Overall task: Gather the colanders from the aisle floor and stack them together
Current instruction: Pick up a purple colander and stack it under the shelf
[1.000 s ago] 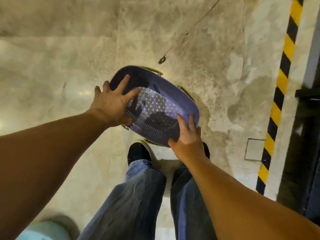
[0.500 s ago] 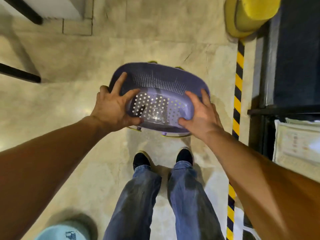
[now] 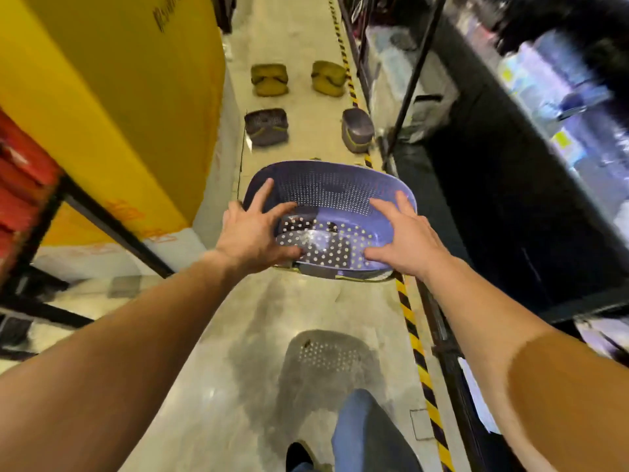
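We hold a purple colander [image 3: 335, 212] up in the air, over the aisle floor [image 3: 306, 311], with its open side facing us so we can see the holes in its bottom. A bit of yellow-green peeks out under its near edge, so it may be sitting in another colander, but we cannot tell for sure. Our left hand [image 3: 253, 235] grips the left rim, with fingers spread inside the bowl and the thumb pressing near the bottom. Our right hand [image 3: 401, 238] does the same on the right rim. Two hands, one on each side, keep it level and steady as we walk. Further down the aisle, four more colanders sit on the floor: a dark one [image 3: 266, 127] and a grey one [image 3: 357, 130] close by, then two yellow ones [image 3: 269, 80] [image 3: 328, 78] behind them. We think the dark ones are next to pick up. Shelves [image 3: 510, 131] stand to the right, past a striped line [image 3: 413, 335], and a big yellow box [image 3: 129, 97] is on the left.
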`<move>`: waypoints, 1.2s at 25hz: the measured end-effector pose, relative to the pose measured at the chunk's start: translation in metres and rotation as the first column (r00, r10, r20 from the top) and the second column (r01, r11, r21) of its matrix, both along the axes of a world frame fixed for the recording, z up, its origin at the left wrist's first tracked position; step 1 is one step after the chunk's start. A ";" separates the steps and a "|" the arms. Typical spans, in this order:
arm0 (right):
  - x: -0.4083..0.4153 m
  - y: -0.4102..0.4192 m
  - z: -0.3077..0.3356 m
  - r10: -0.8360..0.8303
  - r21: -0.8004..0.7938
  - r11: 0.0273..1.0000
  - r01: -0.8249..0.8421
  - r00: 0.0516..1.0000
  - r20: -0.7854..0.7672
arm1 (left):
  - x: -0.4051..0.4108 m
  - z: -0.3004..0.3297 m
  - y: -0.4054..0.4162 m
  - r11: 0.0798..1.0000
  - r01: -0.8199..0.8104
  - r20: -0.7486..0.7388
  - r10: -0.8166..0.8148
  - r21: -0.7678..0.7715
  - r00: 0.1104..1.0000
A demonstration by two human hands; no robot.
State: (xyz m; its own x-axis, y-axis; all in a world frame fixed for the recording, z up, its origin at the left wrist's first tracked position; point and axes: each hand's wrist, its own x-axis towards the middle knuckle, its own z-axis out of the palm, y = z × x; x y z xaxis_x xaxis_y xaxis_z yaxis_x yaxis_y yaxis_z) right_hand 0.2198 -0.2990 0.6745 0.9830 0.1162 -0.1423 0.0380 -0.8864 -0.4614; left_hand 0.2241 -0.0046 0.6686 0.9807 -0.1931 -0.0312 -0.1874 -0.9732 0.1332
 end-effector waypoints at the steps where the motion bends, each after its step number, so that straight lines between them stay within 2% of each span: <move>1: 0.010 -0.003 0.020 -0.017 0.008 1.000 0.017 1.000 0.012 | 0.015 0.020 -0.002 1.000 0.012 0.011 -0.012 -0.006 1.000; 3: 0.035 -0.012 0.046 -0.019 0.002 1.000 0.019 0.999 0.044 | 0.046 0.046 -0.010 0.999 0.036 0.026 -0.036 0.003 0.999; 6: 0.080 -0.029 0.054 -0.036 0.006 0.999 0.035 0.998 0.059 | 0.094 0.057 -0.024 0.999 0.048 0.016 -0.048 0.024 0.999; 12: 0.176 -0.076 0.008 -0.216 0.163 0.965 0.208 0.976 0.031 | 0.233 0.043 -0.080 0.986 0.153 -0.041 -0.151 0.070 0.988; 16: 0.245 -0.113 -0.012 -0.260 0.127 0.957 0.262 0.965 -0.034 | 0.331 0.023 -0.128 0.963 0.251 0.004 -0.253 0.102 0.968; 20: 0.303 -0.144 -0.032 -0.343 0.088 0.932 0.352 0.934 -0.098 | 0.416 -0.001 -0.172 0.935 0.347 -0.032 -0.346 0.069 0.938; 23: 0.332 -0.165 -0.055 -0.416 0.063 0.904 0.423 0.903 -0.104 | 0.482 -0.030 -0.201 0.877 0.479 -0.062 -0.477 0.035 0.877; 30: 0.385 -0.170 -0.125 -0.710 0.077 0.684 0.725 0.686 -0.158 | 0.611 -0.126 -0.287 0.640 0.767 -0.143 -0.764 -0.045 0.629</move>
